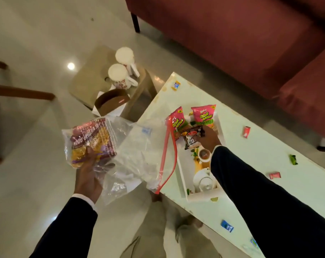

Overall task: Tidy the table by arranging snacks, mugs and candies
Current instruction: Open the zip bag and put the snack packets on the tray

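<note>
the right hand (209, 138) covers part of the dark peanut packet (192, 138), so its label reads only in part. the purple snack packet (94, 138) sits behind crinkled clear plastic bag (139, 155), its print blurred. the desk (260, 155) runs off the right edge. the small candies (246, 131) are too small to read. the sofa (232, 43) is cut off at the top.

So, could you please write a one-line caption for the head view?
Left hand holds a clear zip bag of snacks while right hand grips a peanut packet over the tray.
</note>
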A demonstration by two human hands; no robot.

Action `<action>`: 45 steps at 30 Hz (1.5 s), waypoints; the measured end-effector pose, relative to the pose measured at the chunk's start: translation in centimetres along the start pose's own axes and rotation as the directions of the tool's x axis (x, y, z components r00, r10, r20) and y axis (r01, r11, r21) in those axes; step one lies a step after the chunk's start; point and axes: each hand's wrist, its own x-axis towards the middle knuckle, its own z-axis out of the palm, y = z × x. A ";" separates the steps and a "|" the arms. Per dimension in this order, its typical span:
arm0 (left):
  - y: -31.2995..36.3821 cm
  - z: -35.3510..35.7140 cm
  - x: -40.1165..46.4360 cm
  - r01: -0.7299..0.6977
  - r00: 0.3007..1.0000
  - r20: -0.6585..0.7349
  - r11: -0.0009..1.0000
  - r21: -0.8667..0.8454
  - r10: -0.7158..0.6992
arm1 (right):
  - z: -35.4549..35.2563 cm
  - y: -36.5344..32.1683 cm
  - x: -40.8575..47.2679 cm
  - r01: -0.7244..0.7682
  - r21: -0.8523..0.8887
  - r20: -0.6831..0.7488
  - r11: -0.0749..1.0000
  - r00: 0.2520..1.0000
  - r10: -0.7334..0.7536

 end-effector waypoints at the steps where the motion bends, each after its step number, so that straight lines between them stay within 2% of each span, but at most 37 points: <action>1: -0.4 -0.5 0.7 0.019 1.000 -0.004 1.000 -0.003 -0.019 | 0.7 0.2 1.0 0.009 -0.013 0.016 1.000 1.000 -0.008; 6: -1.7 -2.8 2.4 0.143 0.988 0.074 0.987 -0.068 -0.138 | 2.7 0.8 3.6 0.016 -0.057 0.026 0.998 1.000 -0.015; 10: -2.1 -3.6 2.2 0.162 0.981 0.115 0.987 -0.011 -0.160 | 2.6 1.0 2.6 -0.010 0.073 -0.058 0.997 0.998 0.014; 14: -1.5 -1.7 0.5 0.187 0.976 0.112 0.982 0.032 -0.189 | 1.1 0.2 -2.2 0.005 0.213 -0.191 0.977 0.981 0.036; 16: -1.2 0.2 -0.7 0.192 0.974 0.115 0.980 0.049 -0.197 | -0.5 -0.1 -6.1 -0.053 0.448 -0.089 0.892 0.991 0.104; 18: -0.9 2.8 -2.3 0.191 0.971 0.135 0.979 0.066 -0.198 | -2.4 -0.4 -10.4 -0.158 0.656 0.153 0.738 0.985 0.075; 19: -0.8 4.1 -3.2 0.194 0.968 0.145 0.978 0.070 -0.203 | -3.3 -0.4 -12.4 -0.222 0.697 0.261 0.682 0.964 0.048; 21: -0.3 7.3 -5.3 0.204 0.960 0.178 0.975 0.090 -0.217 | -5.4 -0.4 -16.3 -0.294 0.720 0.354 0.629 0.935 0.032; 23: 0.3 10.5 -7.6 0.232 0.944 0.217 0.967 0.103 -0.249 | -7.4 -0.2 -19.5 -0.290 0.742 0.306 0.604 0.949 0.079; 26: 1.1 14.5 -10.6 0.255 0.913 0.307 0.963 0.086 -0.269 | -10.6 0.8 -22.6 -0.189 0.780 0.062 0.597 0.972 0.227; 27: 1.4 15.6 -11.6 0.265 0.897 0.342 0.960 0.088 -0.279 | -11.7 1.3 -23.5 -0.174 0.821 0.022 0.544 0.961 0.275; 29: 2.0 17.4 -13.4 0.268 0.872 0.401 0.959 0.091 -0.281 | -13.7 2.3 -25.1 -0.203 0.906 0.084 0.371 0.946 0.313; 31: 2.5 19.2 -15.2 0.281 0.834 0.464 0.953 0.110 -0.299 | -15.8 2.8 -27.4 -0.251 0.939 0.192 0.235 0.949 0.248; 33: 2.8 20.8 -17.2 0.290 0.798 0.507 0.945 0.151 -0.326 | -17.8 3.8 -29.9 -0.225 0.963 0.212 0.148 0.972 0.101; 36: 2.7 22.7 -19.3 0.155 0.813 0.515 0.954 0.257 -0.271 | -20.5 4.6 -33.9 -0.204 0.978 0.209 0.052 0.968 -0.140; 37: 2.5 23.4 -20.1 0.110 0.817 0.524 0.957 0.270 -0.242 | -20.9 4.8 -34.9 -0.202 0.976 0.214 0.080 0.957 -0.196; 40: 1.4 25.2 -22.7 0.020 0.792 0.573 0.948 0.318 -0.209 | -20.4 4.8 -36.9 -0.181 0.939 0.234 0.294 0.959 -0.157; 42: 0.6 26.6 -24.3 -0.041 0.753 0.620 0.925 0.378 -0.220 | -20.0 3.9 -37.9 -0.067 0.890 0.232 0.450 0.917 -0.323; 43: 0.5 27.2 -25.2 -0.094 0.745 0.631 0.901 0.423 -0.219 | -19.9 3.3 -38.3 0.001 0.887 0.195 0.463 0.906 -0.376; 45: 0.0 28.2 -26.3 -0.217 0.715 0.669 0.847 0.485 -0.200 | -20.1 2.2 -39.0 0.056 0.922 0.088 0.384 0.933 -0.348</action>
